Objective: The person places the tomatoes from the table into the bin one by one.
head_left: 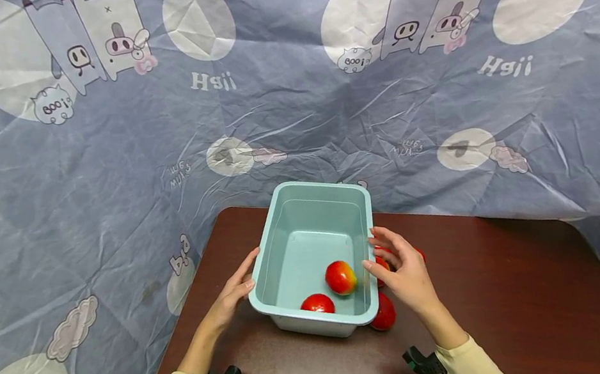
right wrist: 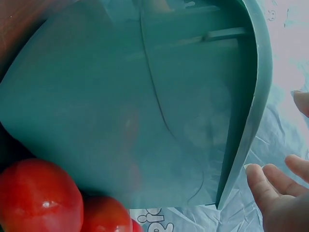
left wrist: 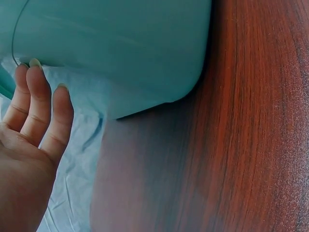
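A light teal plastic basin [head_left: 299, 258] stands on the table, its long sides running away from me. Inside it lie two shiny red fruits, one with a yellow patch [head_left: 340, 278] and one by the near wall [head_left: 317, 304]. My left hand [head_left: 231, 294] is at the basin's left side; in the left wrist view its extended fingertips [left wrist: 36, 72] meet the outer wall. On the other side, my right hand [head_left: 406, 271] spreads its loosely bent fingers by the right rim. In the right wrist view these fingertips [right wrist: 258, 176] are close beside the rim, holding nothing.
Several more red fruits lie against the basin's right side, one near its front corner [head_left: 383, 313], partly hidden by basin and right hand. The dark wooden table [head_left: 513, 291] extends right. A grey-blue printed cloth [head_left: 288, 105] hangs behind and left. Both wrists wear black straps.
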Action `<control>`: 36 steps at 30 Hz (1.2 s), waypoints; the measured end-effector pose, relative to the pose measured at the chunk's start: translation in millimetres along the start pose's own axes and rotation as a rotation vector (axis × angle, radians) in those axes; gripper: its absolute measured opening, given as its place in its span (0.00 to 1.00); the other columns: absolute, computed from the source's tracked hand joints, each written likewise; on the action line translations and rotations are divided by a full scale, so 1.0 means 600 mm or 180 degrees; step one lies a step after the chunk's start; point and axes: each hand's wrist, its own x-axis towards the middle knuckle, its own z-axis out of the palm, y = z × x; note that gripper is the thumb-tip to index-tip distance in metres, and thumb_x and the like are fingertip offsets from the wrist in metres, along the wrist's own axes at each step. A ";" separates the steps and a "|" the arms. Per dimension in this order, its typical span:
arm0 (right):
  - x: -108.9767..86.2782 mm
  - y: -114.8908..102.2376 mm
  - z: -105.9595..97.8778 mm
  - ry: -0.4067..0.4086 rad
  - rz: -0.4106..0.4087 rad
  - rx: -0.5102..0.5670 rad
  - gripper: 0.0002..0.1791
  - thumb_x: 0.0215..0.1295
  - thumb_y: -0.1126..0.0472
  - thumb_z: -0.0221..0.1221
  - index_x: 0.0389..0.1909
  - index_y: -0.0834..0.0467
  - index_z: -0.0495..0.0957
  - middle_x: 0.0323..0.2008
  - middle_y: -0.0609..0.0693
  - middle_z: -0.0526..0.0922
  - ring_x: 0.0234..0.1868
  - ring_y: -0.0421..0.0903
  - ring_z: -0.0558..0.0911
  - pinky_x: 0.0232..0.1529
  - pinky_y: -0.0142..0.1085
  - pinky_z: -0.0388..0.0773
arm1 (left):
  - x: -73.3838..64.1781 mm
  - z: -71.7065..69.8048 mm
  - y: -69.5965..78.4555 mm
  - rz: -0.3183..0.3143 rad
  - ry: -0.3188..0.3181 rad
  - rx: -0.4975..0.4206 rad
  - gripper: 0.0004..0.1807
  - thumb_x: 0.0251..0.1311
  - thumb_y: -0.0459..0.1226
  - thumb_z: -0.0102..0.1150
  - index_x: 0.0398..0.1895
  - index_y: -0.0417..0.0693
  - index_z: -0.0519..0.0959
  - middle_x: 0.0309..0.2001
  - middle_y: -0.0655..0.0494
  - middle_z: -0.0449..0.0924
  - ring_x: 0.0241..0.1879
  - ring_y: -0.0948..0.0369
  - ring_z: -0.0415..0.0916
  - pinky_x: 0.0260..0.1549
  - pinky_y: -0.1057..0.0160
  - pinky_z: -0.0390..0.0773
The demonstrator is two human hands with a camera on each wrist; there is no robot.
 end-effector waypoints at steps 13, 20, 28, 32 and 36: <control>-0.014 0.016 -0.003 0.0323 0.0119 0.0301 0.25 0.60 0.71 0.62 0.59 0.67 0.73 0.55 0.58 0.78 0.54 0.50 0.82 0.52 0.30 0.78 | 0.000 0.000 -0.004 0.0010 0.0002 0.0009 0.35 0.69 0.34 0.36 0.79 0.52 0.42 0.74 0.34 0.50 0.64 0.53 0.69 0.52 0.60 0.75; -0.016 0.018 -0.005 0.0455 0.0113 0.0433 0.21 0.61 0.72 0.61 0.56 0.69 0.74 0.50 0.46 0.81 0.51 0.42 0.84 0.50 0.27 0.78 | -0.001 0.000 -0.004 0.0046 -0.0005 -0.0002 0.36 0.69 0.34 0.36 0.79 0.50 0.42 0.75 0.36 0.48 0.65 0.53 0.68 0.52 0.60 0.75; -0.023 0.029 -0.009 0.0822 0.0272 0.0694 0.15 0.61 0.75 0.59 0.50 0.73 0.76 0.44 0.57 0.84 0.44 0.39 0.86 0.45 0.27 0.79 | 0.001 0.003 0.000 0.0048 0.0005 -0.0013 0.36 0.69 0.34 0.36 0.79 0.51 0.42 0.74 0.35 0.49 0.63 0.54 0.70 0.51 0.61 0.75; -0.030 0.034 -0.013 0.0825 0.0421 0.0576 0.15 0.62 0.73 0.60 0.49 0.72 0.76 0.42 0.54 0.84 0.43 0.40 0.86 0.44 0.26 0.80 | 0.000 0.002 -0.001 0.0043 0.0005 -0.0008 0.36 0.69 0.34 0.36 0.79 0.52 0.42 0.73 0.32 0.50 0.62 0.54 0.71 0.50 0.61 0.76; -0.036 0.038 -0.016 0.0787 0.0528 0.0501 0.15 0.62 0.72 0.60 0.49 0.72 0.76 0.43 0.56 0.85 0.43 0.42 0.85 0.43 0.26 0.80 | -0.001 0.001 -0.003 0.0031 0.0019 -0.0007 0.36 0.69 0.34 0.36 0.79 0.51 0.42 0.74 0.33 0.50 0.63 0.54 0.70 0.50 0.61 0.75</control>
